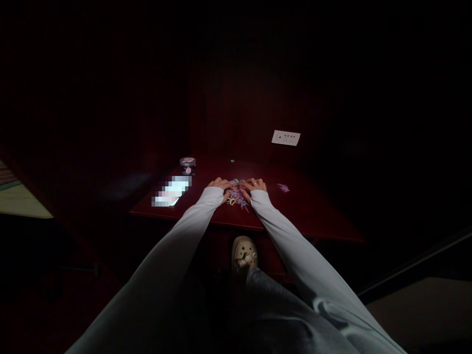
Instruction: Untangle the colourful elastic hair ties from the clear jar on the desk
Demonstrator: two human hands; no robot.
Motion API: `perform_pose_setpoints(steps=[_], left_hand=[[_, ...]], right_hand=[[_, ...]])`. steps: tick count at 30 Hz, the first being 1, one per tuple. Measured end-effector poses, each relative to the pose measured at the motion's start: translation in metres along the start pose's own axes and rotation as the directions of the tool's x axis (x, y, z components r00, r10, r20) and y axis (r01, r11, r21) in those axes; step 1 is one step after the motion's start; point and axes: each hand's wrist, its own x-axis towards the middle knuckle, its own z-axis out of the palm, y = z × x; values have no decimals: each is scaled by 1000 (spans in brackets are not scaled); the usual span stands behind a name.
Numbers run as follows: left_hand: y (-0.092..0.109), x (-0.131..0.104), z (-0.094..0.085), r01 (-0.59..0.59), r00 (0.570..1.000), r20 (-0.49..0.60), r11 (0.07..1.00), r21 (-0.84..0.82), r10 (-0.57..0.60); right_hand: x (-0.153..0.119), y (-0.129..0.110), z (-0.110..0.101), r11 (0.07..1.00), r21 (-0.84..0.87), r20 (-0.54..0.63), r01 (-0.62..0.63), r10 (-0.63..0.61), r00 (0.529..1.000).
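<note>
A loose pile of small elastic hair ties (239, 196), mostly purple with some green, yellow and orange, lies near the front of the dark red table. My left hand (220, 185) rests at the pile's left edge, fingers bent over it and thumb apart. From the right side, my right hand (255, 185) reaches into the same pile with its fingers apart; a ring shows on one finger. Both hands touch the bands, and I see none clearly gripped. To the right lies a smaller heap of purple hair ties (283, 188). One green hair tie (232, 161) sits farther back.
A clear round jar (188, 165) stands at the table's back left, with a lit, blurred-out phone (172, 191) in front of it. A white power socket (286, 137) is on the back wall. Below the table's front edge (236, 225) a beige clog (244, 250) shows.
</note>
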Motion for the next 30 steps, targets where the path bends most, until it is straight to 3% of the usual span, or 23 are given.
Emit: perform_pose_setpoints(steps=[9, 15, 30], left_hand=[[2, 1, -2, 24, 998, 55, 1000, -7, -23], [6, 1, -5, 33, 995, 95, 999, 11, -34], [10, 1, -8, 35, 996, 86, 999, 6, -35]], right_hand=[[9, 2, 0, 997, -76, 68, -12, 17, 998], [12, 0, 1, 993, -114, 49, 6, 0, 999], [14, -1, -2, 991, -126, 54, 40, -33, 998]])
